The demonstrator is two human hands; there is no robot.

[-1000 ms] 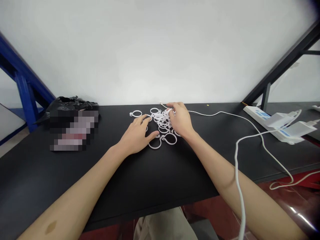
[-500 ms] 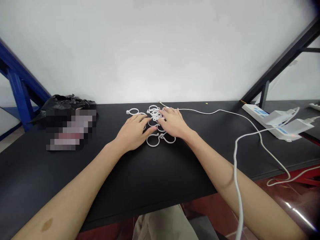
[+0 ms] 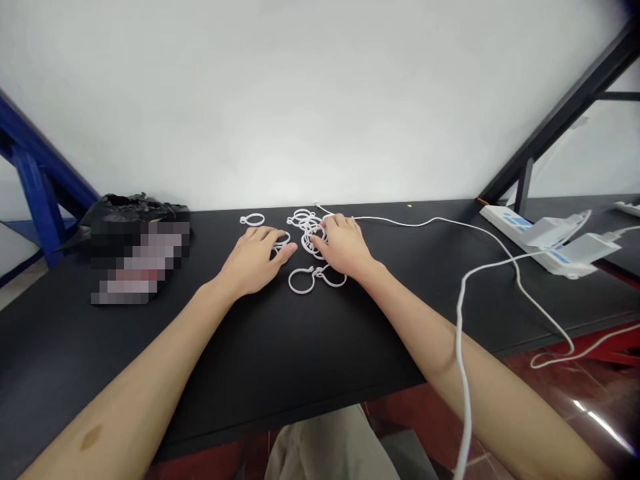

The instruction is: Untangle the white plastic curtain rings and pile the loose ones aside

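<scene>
Left hand (image 3: pixel 253 261) and right hand (image 3: pixel 343 245): flat, fingers spread, grip apart, resting on pile of white rings (image 3: pixel 306 230). Black desk (image 3: pixel 300 347). White cable (image 3: pixel 465 320) alongside.

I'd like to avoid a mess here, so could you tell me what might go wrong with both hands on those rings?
The white rings lie tangled, so lifting one may drag others along. The white cable hangs beside the right forearm and could snag. The lone ring beyond the left hand might be overlooked.
</scene>
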